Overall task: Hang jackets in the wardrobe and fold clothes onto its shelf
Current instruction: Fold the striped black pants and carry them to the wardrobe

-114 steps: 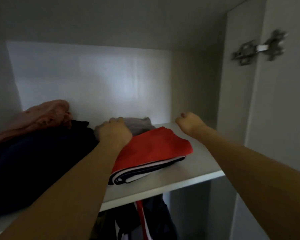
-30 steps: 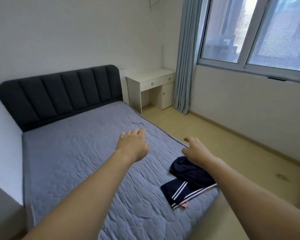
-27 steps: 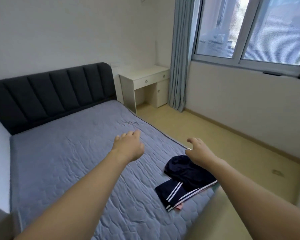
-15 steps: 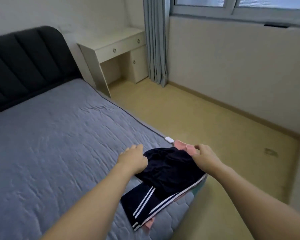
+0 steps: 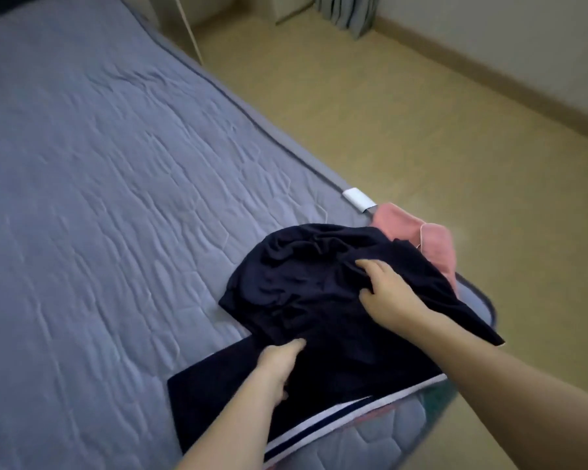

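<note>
I'm gathering the navy garment (image 5: 306,286) at the bed's (image 5: 116,198) corner, right hand (image 5: 386,293) pinching its crumpled top, left hand (image 5: 279,364) gripping the lower fold (best lifting both together, clear of the striped piece (image 5: 319,425) beneath).

Grey quilted bed (image 5: 99,198): dark navy clothes (image 5: 286,283), pink garment (image 5: 418,239) at corner edge.
</note>
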The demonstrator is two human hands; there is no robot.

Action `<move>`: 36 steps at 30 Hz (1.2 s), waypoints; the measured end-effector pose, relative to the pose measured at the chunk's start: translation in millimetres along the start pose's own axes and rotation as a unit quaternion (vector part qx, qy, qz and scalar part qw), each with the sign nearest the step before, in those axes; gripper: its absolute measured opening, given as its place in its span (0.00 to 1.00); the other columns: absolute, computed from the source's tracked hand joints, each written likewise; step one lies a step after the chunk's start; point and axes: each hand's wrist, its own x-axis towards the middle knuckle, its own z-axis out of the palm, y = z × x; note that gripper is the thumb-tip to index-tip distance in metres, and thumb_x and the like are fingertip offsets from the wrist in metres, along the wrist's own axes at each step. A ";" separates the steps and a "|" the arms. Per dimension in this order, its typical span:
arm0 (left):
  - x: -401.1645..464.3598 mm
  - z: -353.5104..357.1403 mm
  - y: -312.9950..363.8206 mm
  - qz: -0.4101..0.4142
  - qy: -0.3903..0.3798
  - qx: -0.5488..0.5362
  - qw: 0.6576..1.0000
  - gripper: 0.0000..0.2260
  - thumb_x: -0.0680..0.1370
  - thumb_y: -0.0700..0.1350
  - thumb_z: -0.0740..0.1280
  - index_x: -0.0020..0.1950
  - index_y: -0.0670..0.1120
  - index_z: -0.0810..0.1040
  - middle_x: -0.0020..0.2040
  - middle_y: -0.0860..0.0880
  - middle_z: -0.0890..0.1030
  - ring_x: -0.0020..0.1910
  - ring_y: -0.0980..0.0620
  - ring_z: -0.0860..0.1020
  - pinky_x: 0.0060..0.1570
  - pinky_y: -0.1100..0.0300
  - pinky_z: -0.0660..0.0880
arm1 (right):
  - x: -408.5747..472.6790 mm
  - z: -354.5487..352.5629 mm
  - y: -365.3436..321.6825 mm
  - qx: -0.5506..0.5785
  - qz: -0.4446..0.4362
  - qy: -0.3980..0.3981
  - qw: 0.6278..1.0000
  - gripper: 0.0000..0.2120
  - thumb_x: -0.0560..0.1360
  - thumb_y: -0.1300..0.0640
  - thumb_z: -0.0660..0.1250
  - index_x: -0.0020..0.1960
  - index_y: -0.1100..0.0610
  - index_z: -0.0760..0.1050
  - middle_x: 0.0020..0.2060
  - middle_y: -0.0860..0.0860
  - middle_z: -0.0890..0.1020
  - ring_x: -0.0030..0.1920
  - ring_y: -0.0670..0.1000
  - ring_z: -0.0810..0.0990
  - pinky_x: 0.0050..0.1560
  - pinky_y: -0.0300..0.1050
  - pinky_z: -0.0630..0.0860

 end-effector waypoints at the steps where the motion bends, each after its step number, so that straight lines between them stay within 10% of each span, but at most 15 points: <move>1: 15.3 9.3 -5.9 0.009 0.019 -0.034 0.999 0.26 0.71 0.56 0.73 0.62 0.43 0.73 0.59 0.44 0.78 0.55 0.42 0.77 0.58 0.52 0.74 | 21.2 9.9 -0.6 -0.023 -0.030 0.014 0.999 0.26 0.75 0.59 0.60 0.73 0.54 0.64 0.71 0.50 0.66 0.70 0.53 0.66 0.69 0.47 0.64; 11: 51.6 -10.3 -52.5 0.096 -0.015 -0.198 0.975 0.15 0.71 0.37 0.68 0.54 0.51 0.78 0.42 0.51 0.85 0.42 0.51 0.84 0.36 0.60 0.79 | 140.5 128.8 -136.7 -0.345 -0.300 -0.176 0.872 0.39 0.72 0.60 0.60 0.78 0.50 0.45 0.77 0.50 0.52 0.77 0.53 0.46 0.74 0.58 0.36; 15: 49.7 -32.3 -61.7 0.075 -0.067 -0.193 0.976 0.13 0.72 0.39 0.69 0.55 0.51 0.77 0.47 0.48 0.85 0.47 0.47 0.84 0.46 0.52 0.82 | 135.2 142.6 -167.1 -0.446 -0.310 -0.155 0.825 0.23 0.72 0.57 0.62 0.67 0.53 0.66 0.64 0.53 0.70 0.65 0.56 0.68 0.71 0.53 0.58; 20: 10.3 -97.9 -63.1 0.088 -0.047 -0.148 0.984 0.17 0.75 0.38 0.69 0.62 0.47 0.72 0.54 0.46 0.81 0.52 0.47 0.80 0.52 0.52 0.80 | 95.2 103.6 -192.7 -0.264 -0.185 -0.234 0.918 0.02 0.70 0.59 0.61 0.42 0.55 0.68 0.44 0.52 0.77 0.48 0.56 0.77 0.43 0.45 0.66; 25: -110.0 -227.2 -23.5 0.149 0.140 -0.003 0.979 0.17 0.75 0.45 0.71 0.59 0.44 0.70 0.56 0.47 0.76 0.53 0.48 0.77 0.53 0.53 0.76 | 38.7 -20.8 -297.1 -0.055 -0.045 -0.339 0.938 0.24 0.58 0.52 0.71 0.53 0.53 0.74 0.49 0.53 0.80 0.48 0.56 0.81 0.49 0.49 0.78; 28: -234.0 -301.6 11.4 0.208 0.281 0.152 0.925 0.11 0.76 0.51 0.68 0.49 0.47 0.69 0.51 0.47 0.77 0.48 0.47 0.76 0.46 0.54 0.74 | -21.6 -107.0 -385.7 0.007 -0.075 -0.409 0.909 0.28 0.58 0.40 0.79 0.53 0.52 0.81 0.48 0.50 0.85 0.48 0.52 0.85 0.55 0.49 0.78; 36: -587.9 -411.6 11.2 0.332 0.460 0.353 0.744 0.16 0.76 0.61 0.65 0.49 0.50 0.67 0.40 0.51 0.73 0.39 0.48 0.73 0.34 0.55 0.66 | -244.0 -284.0 -578.8 0.120 -0.381 -0.088 0.912 0.12 0.75 0.46 0.68 0.38 0.53 0.77 0.30 0.45 0.80 0.33 0.47 0.79 0.33 0.39 0.73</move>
